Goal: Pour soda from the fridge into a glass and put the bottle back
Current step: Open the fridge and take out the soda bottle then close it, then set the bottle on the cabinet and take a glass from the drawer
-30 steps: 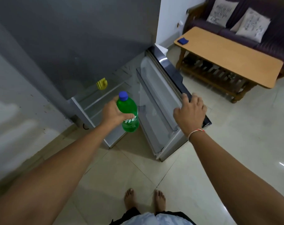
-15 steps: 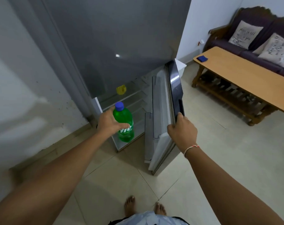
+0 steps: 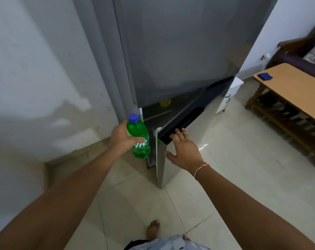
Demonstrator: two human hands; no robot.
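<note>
My left hand [image 3: 123,138] grips a green soda bottle [image 3: 139,137] with a blue cap, upright, just outside the left edge of the fridge opening. The grey fridge [image 3: 180,51] stands ahead; its lower door [image 3: 192,127] is ajar, swung most of the way to the cabinet. My right hand [image 3: 183,150] lies flat against the door's outer face with fingers spread, fingertips at the dark handle recess. Through the gap I see shelves and a yellow item [image 3: 165,102] inside. No glass is in view.
A wooden coffee table [image 3: 295,91] with a blue object [image 3: 265,76] stands at the right, a dark sofa [image 3: 300,55] behind it. A white wall is on the left. A pale tiled floor [image 3: 225,186] lies below, and my bare feet [image 3: 153,230] are at the bottom.
The lower fridge door has swung from wide open to nearly shut. My right hand moved from gripping the door's edge to pressing flat on its front. The bottle stayed in my left hand.
</note>
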